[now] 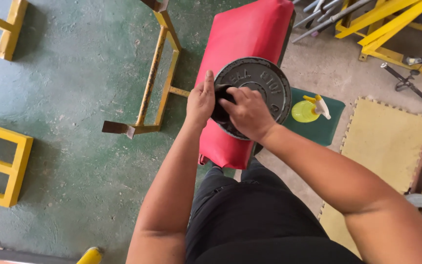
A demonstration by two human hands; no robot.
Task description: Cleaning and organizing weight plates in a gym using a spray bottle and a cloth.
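Grey cast iron, a round weight plate [262, 85] lies flat on the red padded desk [242, 39]. The right hand [247, 113] presses a dark cloth [219, 105] against the plate's near left part, fingers clenched around the fabric. The left hand [200, 101] grips the plate's left rim, thumb pointing up along the edge. Just right of the desk, a yellow spray bottle [308, 110] lies on a green floor mat [326, 128]. A yellow metal frame [159, 73] stands on the green concrete floor to the left.

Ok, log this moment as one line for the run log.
left hand: steadies weight plate | right hand: presses dark cloth on plate | plate on red bench pad
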